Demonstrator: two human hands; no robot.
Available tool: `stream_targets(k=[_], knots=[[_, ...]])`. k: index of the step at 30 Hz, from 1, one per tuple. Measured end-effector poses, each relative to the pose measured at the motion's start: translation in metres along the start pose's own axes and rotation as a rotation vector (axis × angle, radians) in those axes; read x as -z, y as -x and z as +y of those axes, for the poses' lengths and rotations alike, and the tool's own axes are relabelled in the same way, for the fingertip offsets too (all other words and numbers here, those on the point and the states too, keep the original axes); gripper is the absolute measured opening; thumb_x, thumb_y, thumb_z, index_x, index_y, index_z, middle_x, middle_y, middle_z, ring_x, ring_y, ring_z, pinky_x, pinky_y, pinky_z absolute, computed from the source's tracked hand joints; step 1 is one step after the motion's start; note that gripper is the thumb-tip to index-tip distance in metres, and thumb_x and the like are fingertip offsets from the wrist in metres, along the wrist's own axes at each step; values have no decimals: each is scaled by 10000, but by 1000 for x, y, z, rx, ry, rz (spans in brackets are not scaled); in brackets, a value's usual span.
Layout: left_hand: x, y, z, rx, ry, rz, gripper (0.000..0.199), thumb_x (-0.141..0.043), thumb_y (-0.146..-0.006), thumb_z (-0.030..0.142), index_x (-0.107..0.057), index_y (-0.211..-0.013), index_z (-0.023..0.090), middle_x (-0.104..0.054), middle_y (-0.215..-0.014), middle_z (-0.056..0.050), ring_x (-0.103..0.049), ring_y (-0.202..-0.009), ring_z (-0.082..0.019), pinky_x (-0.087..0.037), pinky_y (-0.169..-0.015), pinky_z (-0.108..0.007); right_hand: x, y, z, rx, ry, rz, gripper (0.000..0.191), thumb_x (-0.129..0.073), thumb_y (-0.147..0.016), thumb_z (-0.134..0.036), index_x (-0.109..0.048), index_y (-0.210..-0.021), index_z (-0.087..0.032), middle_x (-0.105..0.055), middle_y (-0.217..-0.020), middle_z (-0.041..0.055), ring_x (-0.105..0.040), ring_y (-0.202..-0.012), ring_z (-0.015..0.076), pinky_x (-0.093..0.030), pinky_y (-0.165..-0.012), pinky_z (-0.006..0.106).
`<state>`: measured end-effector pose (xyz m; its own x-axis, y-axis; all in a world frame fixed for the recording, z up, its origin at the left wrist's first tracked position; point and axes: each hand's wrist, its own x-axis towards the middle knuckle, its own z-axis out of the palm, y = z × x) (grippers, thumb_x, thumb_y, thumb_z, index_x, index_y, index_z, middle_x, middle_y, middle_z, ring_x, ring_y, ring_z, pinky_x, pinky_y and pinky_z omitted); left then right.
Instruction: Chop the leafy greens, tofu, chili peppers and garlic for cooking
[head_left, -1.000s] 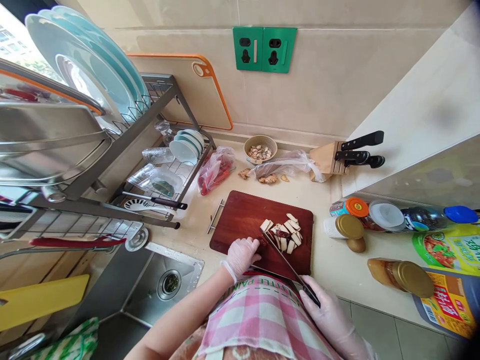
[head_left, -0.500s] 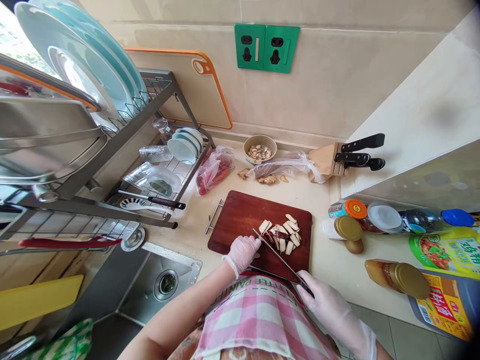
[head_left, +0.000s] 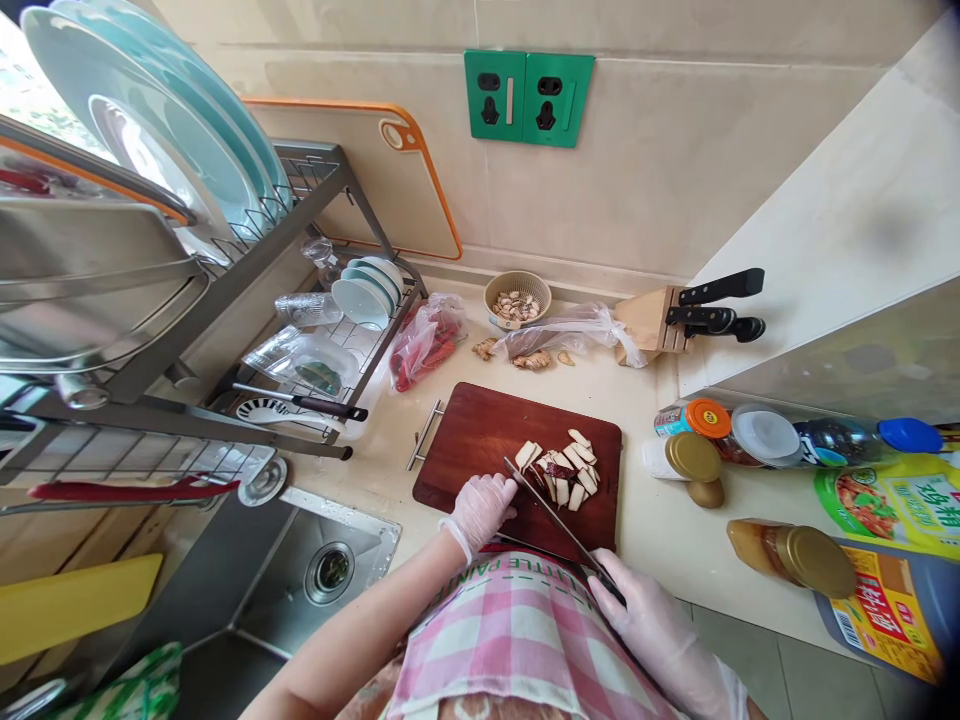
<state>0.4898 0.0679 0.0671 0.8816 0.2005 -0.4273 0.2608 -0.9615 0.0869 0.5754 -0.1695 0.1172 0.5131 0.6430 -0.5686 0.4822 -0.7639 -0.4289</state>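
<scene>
A dark red-brown cutting board [head_left: 469,430] lies on the counter in front of me. Pale slices with dark brown edges, mushroom by their look, make a loose pile [head_left: 577,465] on its right half. My right hand [head_left: 637,600], in a clear glove, grips the black handle of a knife [head_left: 551,515]. The blade slants up and left across the board, its tip at the pile's left edge. Also gloved, my left hand [head_left: 482,508] rests on the board just left of the blade with fingers curled. Whatever lies under those fingers is hidden.
Left are a dish rack [head_left: 315,215] and a sink [head_left: 375,525]. Behind the board sit a bag of red peppers [head_left: 426,345], a garlic basket [head_left: 517,300], ginger [head_left: 532,360] and a knife block [head_left: 649,320]. Jars [head_left: 814,560] and bottles line the right.
The view has shifted very slightly. The knife handle and my right hand sit a touch closer to my body; my left hand and the slices look the same.
</scene>
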Motion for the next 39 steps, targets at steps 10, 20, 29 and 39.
stream_targets(k=[10,20,29,39], knots=[[1,-1,0,5,16,5,296,-634,-774,380,-533,-962,176,-613,-923,-73,-603,-831,-238,-440,-691,-338,-17,-26,-10,48,2,11,330,-338,-892,-334,-591,-1060,-205,-703,-971,95,-671,-865,226,-466,-708,280],[-2,8,-3,67,12,6,207,-579,-817,354,-521,-923,186,-605,-878,-66,-604,-811,-220,-427,-683,-324,-15,-19,0,17,-120,74,414,-366,-873,-406,-577,-1162,-197,-688,-1056,99,-651,-947,226,-470,-776,274],[-3,4,-2,17,-13,20,225,-577,-822,326,-528,-980,172,-600,-892,-87,-596,-788,-227,-405,-650,-331,-1,-7,-10,11,-27,19,336,-388,-871,-346,-591,-1115,-238,-695,-1041,78,-661,-918,223,-465,-750,272],[-9,7,-2,21,-19,52,198,-564,-834,320,-523,-953,167,-590,-886,-74,-590,-808,-229,-427,-671,-343,-14,-30,-21,85,-48,65,300,-373,-897,-333,-589,-1066,-210,-699,-972,72,-662,-876,199,-445,-717,252]])
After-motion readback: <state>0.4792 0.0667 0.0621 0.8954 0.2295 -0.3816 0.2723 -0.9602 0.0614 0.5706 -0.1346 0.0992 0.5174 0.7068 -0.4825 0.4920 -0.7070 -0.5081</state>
